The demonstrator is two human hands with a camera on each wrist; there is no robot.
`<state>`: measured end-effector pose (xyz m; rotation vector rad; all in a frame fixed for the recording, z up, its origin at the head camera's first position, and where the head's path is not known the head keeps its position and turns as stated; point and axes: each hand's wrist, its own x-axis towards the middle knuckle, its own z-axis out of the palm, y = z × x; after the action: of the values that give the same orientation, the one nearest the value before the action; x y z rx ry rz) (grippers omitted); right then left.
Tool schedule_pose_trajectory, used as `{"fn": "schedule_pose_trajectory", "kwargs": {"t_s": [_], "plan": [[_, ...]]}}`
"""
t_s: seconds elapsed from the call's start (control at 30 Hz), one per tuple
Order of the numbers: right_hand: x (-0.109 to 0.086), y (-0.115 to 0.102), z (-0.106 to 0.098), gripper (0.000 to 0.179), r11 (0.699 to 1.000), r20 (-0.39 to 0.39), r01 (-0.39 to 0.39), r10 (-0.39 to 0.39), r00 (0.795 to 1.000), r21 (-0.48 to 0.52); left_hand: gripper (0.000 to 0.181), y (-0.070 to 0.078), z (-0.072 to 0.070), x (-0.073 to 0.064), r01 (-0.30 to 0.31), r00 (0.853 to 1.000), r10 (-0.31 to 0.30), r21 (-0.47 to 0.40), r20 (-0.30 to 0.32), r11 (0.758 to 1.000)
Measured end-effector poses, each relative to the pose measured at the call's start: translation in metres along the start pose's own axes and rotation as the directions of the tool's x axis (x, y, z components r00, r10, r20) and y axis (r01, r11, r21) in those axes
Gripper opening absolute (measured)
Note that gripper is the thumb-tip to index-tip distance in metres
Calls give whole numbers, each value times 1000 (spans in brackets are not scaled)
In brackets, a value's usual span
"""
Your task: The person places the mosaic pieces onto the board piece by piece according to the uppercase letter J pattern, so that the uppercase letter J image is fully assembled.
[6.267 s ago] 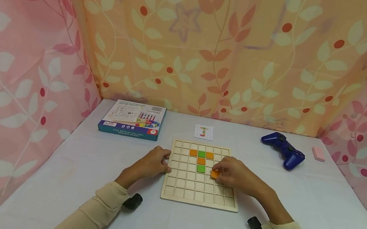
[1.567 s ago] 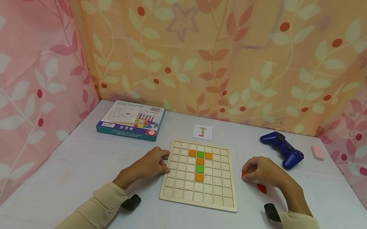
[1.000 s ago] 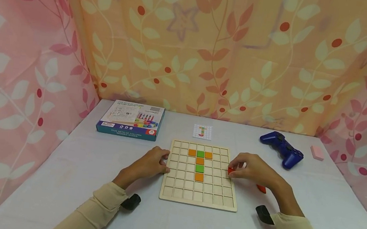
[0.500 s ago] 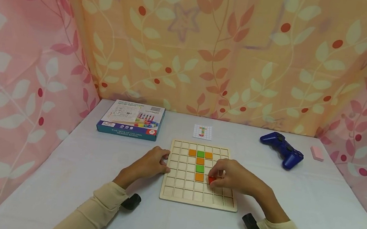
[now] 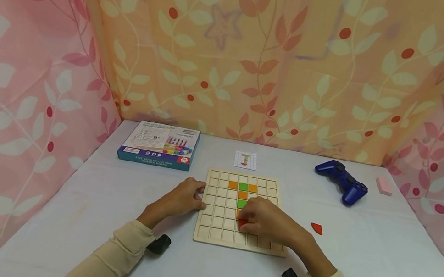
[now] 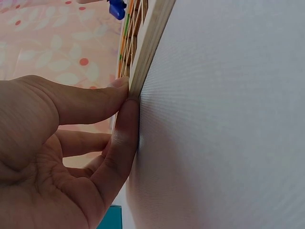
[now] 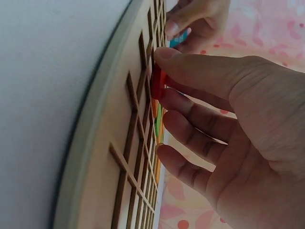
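A square wooden grid board (image 5: 214,234) lies on the white-covered table. My left hand (image 5: 182,199) pinches its left edge; in the left wrist view the thumb (image 6: 102,98) rests at the rim with a finger against the side. My right hand (image 5: 268,220) pinches a red piece (image 7: 157,82) between thumb and fingers, over the column of coloured tiles. Set in the board are a top row of an orange tile (image 5: 233,185), a green tile (image 5: 243,187) and another orange one, with more orange and green below. My right fingers partly cover the lowest orange tile.
A red quarter-round piece (image 5: 317,228) lies right of the board. Behind stand a pattern card (image 5: 246,160), a boxed set (image 5: 159,144), a blue game controller (image 5: 341,182) and a pink block (image 5: 384,186). Patterned cloth hangs at the back and sides.
An orange tile has gone into the column below the lower green one. My right hand has since carried a red piece from the table leftward over the board. My left hand stays at the edge.
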<state>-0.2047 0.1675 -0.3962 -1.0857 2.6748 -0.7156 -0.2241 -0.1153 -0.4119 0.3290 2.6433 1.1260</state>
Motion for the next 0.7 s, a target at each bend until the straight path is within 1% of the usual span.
{"fn": "schedule_pose_trajectory", "kwargs": {"t_s": [0.17, 0.37, 0.7], "plan": [[2, -2, 2, 18, 999, 9, 4, -3, 1000, -35, 68, -1, -1, 0, -7, 1000, 7, 2, -2, 1000], [1, -2, 1, 17, 999, 7, -2, 2, 1000, -34, 68, 0, 0, 0, -2, 1000, 2, 1, -3, 1000], [1, 0, 2, 18, 1000, -5, -6, 6, 1000, -6, 69, -2, 0, 0, -4, 1000, 4, 3, -4, 1000]]}}
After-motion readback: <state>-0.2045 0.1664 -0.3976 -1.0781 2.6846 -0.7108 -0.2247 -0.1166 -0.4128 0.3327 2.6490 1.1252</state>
